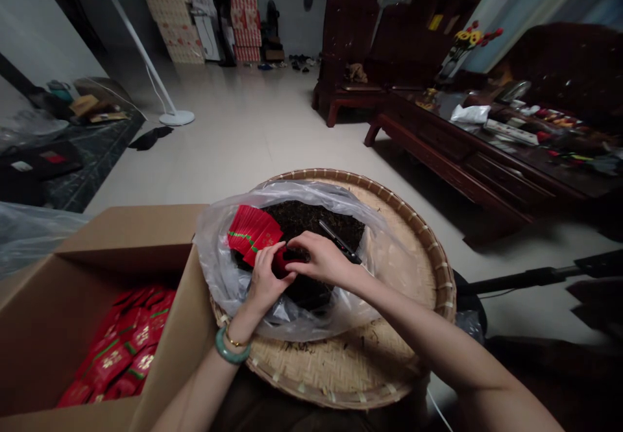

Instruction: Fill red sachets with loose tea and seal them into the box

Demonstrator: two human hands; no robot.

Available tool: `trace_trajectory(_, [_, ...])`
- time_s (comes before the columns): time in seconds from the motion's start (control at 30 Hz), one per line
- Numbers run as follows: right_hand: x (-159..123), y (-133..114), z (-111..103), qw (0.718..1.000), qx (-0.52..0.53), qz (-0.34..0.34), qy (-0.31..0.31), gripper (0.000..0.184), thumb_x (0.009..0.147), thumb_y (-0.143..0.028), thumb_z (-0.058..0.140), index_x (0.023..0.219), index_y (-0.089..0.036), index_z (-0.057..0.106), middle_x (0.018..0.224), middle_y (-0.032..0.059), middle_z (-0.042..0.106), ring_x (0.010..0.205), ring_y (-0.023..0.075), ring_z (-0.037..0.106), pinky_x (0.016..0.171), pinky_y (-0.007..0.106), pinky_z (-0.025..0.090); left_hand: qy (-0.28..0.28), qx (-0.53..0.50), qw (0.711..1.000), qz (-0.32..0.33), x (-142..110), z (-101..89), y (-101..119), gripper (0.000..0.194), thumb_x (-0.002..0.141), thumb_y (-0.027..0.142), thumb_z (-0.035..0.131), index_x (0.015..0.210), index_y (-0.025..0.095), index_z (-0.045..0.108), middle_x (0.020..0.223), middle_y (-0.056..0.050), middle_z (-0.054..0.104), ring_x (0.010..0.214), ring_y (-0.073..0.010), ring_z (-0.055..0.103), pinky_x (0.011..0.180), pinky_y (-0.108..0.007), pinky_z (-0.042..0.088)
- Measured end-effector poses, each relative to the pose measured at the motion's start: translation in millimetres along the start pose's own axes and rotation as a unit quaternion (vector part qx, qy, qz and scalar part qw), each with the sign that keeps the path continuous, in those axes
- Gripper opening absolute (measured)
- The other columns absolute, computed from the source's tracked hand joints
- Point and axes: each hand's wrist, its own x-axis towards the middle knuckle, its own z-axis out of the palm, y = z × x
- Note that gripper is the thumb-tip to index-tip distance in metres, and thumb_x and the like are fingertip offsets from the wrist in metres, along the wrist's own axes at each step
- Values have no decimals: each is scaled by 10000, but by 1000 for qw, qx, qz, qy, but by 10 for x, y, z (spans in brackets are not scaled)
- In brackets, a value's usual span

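My left hand (pixel 267 281) grips a small red packet (pixel 281 262) over an open clear plastic bag (pixel 219 296). The thumb and fingers of my right hand (pixel 318 258) are curled at the packet's open mouth. Dark, loose dried leaves (pixel 306 215), like tea, fill the bag. A fanned stack of flat red packets (pixel 254 228) with a green stripe and gold print lies on the leaves, just beyond my left hand. Behind my right hand a black and silver tool (pixel 339 240), partly hidden, rests on the leaves. What is inside the held packet is hidden.
The bag sits on a round woven bamboo tray (pixel 350 367) with scattered leaf bits. At its left stands an open cardboard box (pixel 180 335) holding many red packets (pixel 121 348). A dark wooden table (pixel 467 172) is at right, a white standing fan (pixel 146 49) at far left.
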Motion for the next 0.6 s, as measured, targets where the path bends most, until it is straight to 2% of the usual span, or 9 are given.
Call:
trace_trajectory(0.1, [8,103,26,1000,-12,21,-1,111,781,-143,615,879,-153,668,839,61,676,786,164,616,717,269,454,-3,-20,999,-25,-7,7,-15,577,668,284,730,1186,190,496,1143,-97,592,1053,-245,546,936,-427,435])
trace_trajectory(0.23, [48,290,-80,991,100,73,53,114,777,-123,585,843,-167,666,819,28,692,771,150,634,729,259,467,-12,-113,990,-85,-17,44,-70,603,677,322,726,1218,192,495,1198,-98,599,1087,-241,578,956,-417,445])
trace_trajectory(0.33, [41,380,-137,977,173,102,74,176,782,-166,567,937,-164,652,853,32,696,765,147,638,706,258,479,-15,-183,972,-145,-18,75,-97,488,689,321,707,1135,175,572,1084,-84,668,960,-226,646,884,-392,496])
trace_trajectory(0.43, [13,391,-111,975,164,117,95,295,763,-294,621,1029,-166,633,933,47,691,799,156,627,690,254,471,-13,-222,957,-186,-11,80,-82,437,648,308,731,1044,156,628,946,-67,711,841,-214,669,815,-375,524])
trace_trajectory(0.5, [4,372,-77,979,137,125,86,289,741,-351,652,962,-166,665,882,34,697,759,155,618,659,243,455,-22,-243,950,-196,-5,71,-60,427,624,297,745,1013,153,642,899,-54,717,795,-203,669,772,-347,534])
trace_trajectory(0.6, [16,351,-53,978,138,131,88,211,774,-349,621,749,-151,691,691,13,679,644,139,597,585,219,423,-57,-261,942,-202,2,49,-33,389,607,295,759,953,149,660,856,-42,714,735,-183,659,696,-297,536])
